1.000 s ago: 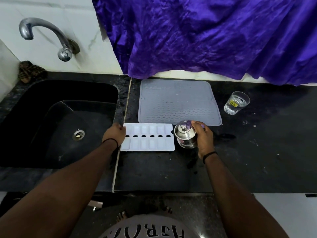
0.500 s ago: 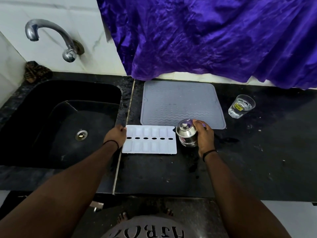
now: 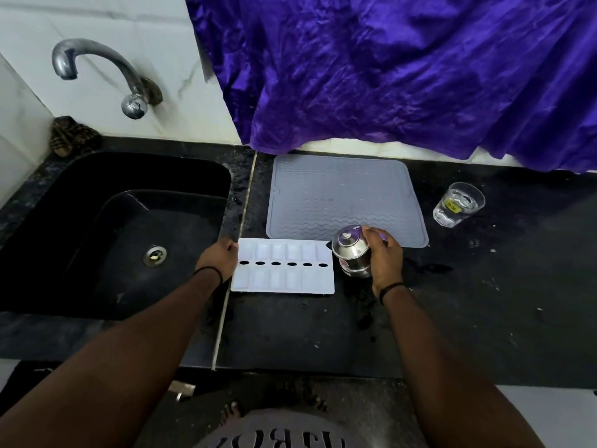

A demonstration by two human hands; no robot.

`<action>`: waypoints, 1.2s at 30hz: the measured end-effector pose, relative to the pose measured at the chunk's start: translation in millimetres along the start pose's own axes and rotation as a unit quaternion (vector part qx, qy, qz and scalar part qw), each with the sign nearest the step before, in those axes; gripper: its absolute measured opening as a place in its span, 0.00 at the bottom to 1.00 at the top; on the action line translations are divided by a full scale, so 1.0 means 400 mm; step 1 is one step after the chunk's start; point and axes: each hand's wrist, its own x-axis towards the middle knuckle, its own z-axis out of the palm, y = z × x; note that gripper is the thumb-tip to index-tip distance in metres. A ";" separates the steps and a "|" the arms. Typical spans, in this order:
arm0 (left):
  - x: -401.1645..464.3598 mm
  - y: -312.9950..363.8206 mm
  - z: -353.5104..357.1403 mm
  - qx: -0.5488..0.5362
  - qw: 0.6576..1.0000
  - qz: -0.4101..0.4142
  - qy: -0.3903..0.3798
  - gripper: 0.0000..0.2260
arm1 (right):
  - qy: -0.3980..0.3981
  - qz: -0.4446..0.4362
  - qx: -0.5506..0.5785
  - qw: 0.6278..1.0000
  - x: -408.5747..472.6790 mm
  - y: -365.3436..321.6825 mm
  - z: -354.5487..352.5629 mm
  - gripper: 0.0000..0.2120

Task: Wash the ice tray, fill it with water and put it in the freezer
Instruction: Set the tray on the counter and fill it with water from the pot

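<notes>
Ice tray (image 3: pixel 282 266) lies flat on the counter (image 3: pixel 484 318), its left edge pinched steady by the left hand (image 3: pixel 219 258), while the right hand (image 3: pixel 384 257) grasps a steel jug (image 3: pixel 350 252), seemingly ready to pour.

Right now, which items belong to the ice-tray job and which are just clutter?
Job: ice tray, left hand on its edge; tap; sink; steel pot in right hand.
Clutter: mat, glass, purple cloth, scrubber.
</notes>
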 end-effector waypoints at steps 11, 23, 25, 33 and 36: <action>-0.002 0.001 -0.001 0.006 1.000 0.005 -0.003 0.12 | -0.004 0.006 -0.012 1.000 -0.002 0.002 0.004 0.01; 0.002 -0.004 0.000 0.001 1.000 0.008 -0.010 0.11 | -0.008 -0.008 -0.028 1.000 0.008 0.012 0.002 0.02; 0.001 -0.004 0.000 0.003 1.000 0.009 -0.008 0.11 | -0.007 -0.010 -0.031 0.999 0.009 0.014 0.002 0.02; -0.005 0.000 0.000 0.001 1.000 0.008 -0.003 0.12 | -0.012 -0.010 -0.038 0.999 0.013 0.018 0.002 0.02; -0.005 0.001 -0.001 0.001 1.000 0.010 -0.001 0.12 | -0.011 -0.009 -0.042 0.999 0.016 0.020 0.003 0.02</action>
